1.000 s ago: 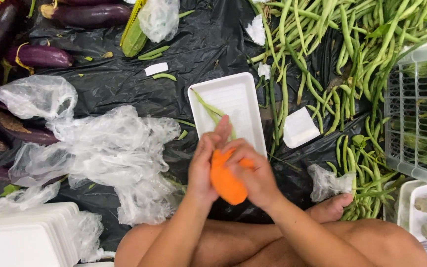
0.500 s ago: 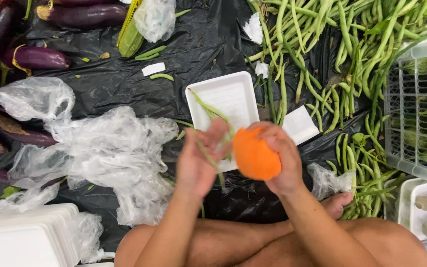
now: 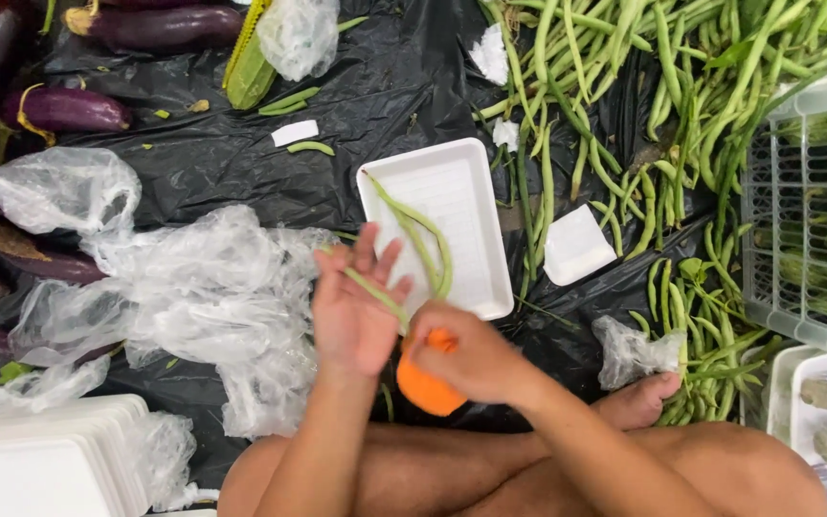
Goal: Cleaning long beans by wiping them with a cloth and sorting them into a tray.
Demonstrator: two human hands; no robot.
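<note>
1. The left hand (image 3: 356,311) was raised over the black plastic sheet (image 3: 203,168), fingers spread and mostly straight, with a long green bean (image 3: 375,292) lying across the palm side; the view did not show clearly whether the thumb pinched it.
2. The right hand (image 3: 466,359) was curled tight around an orange object (image 3: 428,388), just below and beside the left hand. What the orange thing was could not be told, possibly a peeler or cutter.
3. Just beyond both hands lay a white foam tray (image 3: 476,278) on the sheet, holding a couple of long beans (image 3: 423,230) curved along its length.
4. To the left of the hands sat a heap of crumpled clear plastic bags (image 3: 184,287), touching the left wrist area.
5. A large pile of green beans (image 3: 624,86) covered the upper right of the sheet, with a small white foam piece (image 3: 576,244) at its lower edge.
6. Purple eggplants (image 3: 64,110) lay along the left and top edges.
7. A stack of white foam trays (image 3: 40,460) stood at the lower left, near the person's knee.
8. A white plastic crate (image 3: 806,211) stood at the right edge, well apart from the hands.
9. The person's bare foot (image 3: 638,402) rested beside a small clear bag (image 3: 634,349).
</note>
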